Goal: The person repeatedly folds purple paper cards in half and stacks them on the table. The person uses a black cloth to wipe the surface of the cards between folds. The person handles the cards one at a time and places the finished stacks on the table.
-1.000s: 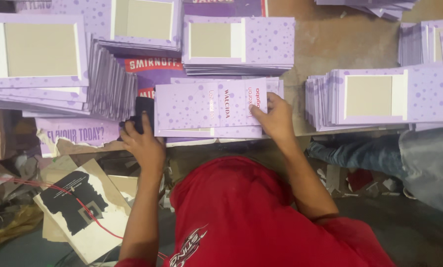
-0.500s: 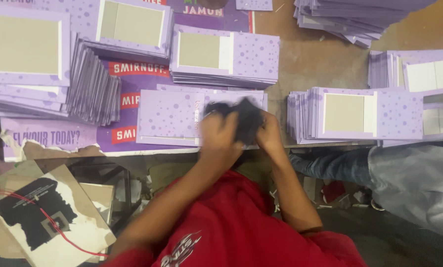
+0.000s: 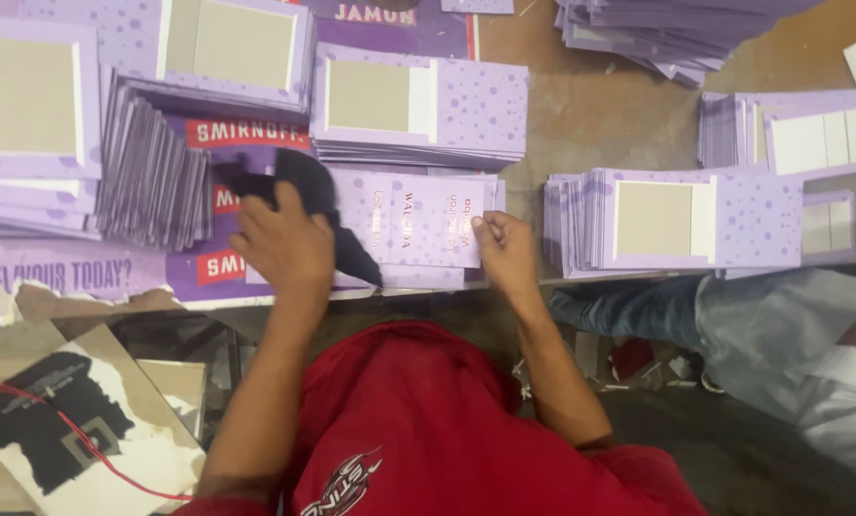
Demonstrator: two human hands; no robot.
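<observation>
Purple card flat on table, left hand clamped on black cloth over its left end, right hand pinching its right edge

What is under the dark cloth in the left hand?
The dark cloth in the left hand lies on the left end of a purple card; the right hand holds its other end. What is on the covered part cannot be seen.

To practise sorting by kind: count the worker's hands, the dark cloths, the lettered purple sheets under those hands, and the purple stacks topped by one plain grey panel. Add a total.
Hands, left hand and right hand: 2
Dark cloth: 1
Lettered purple sheet: 1
Grey-panel stacks: 4
Total: 8
</observation>
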